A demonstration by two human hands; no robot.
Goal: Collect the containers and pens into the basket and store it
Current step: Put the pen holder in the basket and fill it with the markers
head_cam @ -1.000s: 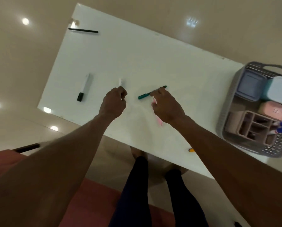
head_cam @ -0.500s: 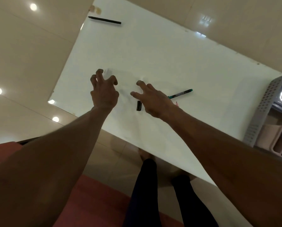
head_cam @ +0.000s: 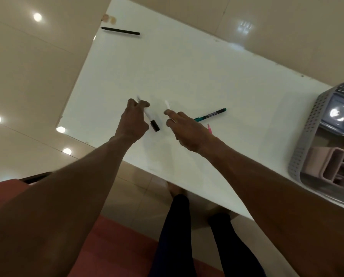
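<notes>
On the white table [head_cam: 187,62], my left hand [head_cam: 132,121] is closed around a white marker with a black cap [head_cam: 151,119]. My right hand [head_cam: 184,128] reaches beside it, fingertips at a small white pen [head_cam: 167,104]; whether it grips that pen is unclear. A pink pen [head_cam: 209,128] pokes out from under this hand. A teal pen [head_cam: 210,117] lies just right of it. A thin black pen [head_cam: 120,31] lies at the table's far left corner. The grey perforated basket [head_cam: 305,136] sits at the right edge, holding a grey lidded container [head_cam: 339,114] and a pink divided organiser [head_cam: 331,166].
The table's near edge runs diagonally above my dark-trousered legs [head_cam: 175,236]. A reddish mat [head_cam: 111,246] covers the floor below. Glossy beige tiles [head_cam: 27,76] surround the table.
My left hand went from open over the table to closed on the black-capped marker. My right hand shifted to the small white pen. The view moved left, cutting off most of the basket.
</notes>
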